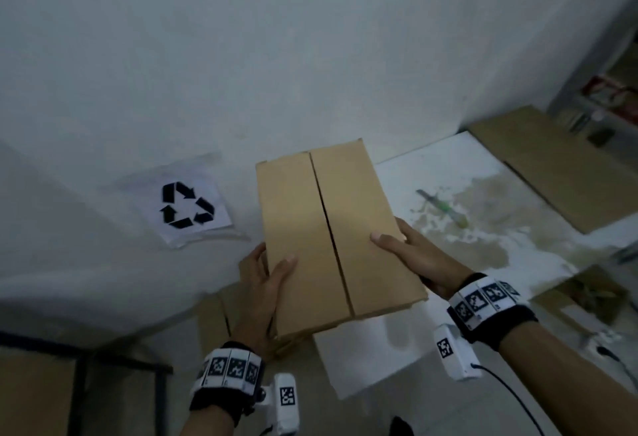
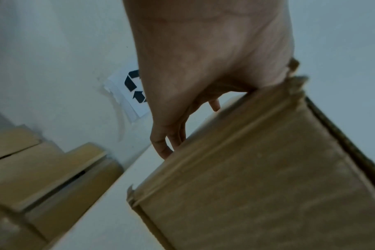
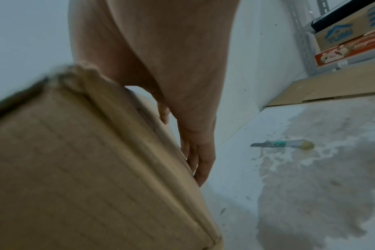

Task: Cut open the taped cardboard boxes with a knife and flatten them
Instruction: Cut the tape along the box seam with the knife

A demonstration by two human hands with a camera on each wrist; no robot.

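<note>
Fingers of the left hand (image 1: 267,283) and right hand (image 1: 411,256) clamp opposite sides of the cardboard box (image 1: 331,228), held above the table (image 1: 431,173). Best set it flat, seam up, before reaching for the knife (image 1: 442,207) lying near the right hand; 2 hands stay needed until then.

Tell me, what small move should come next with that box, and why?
Probably set the cardboard box down on the white table. The left hand and right hand both hold it, so neither is free for the knife lying to its right.
</note>
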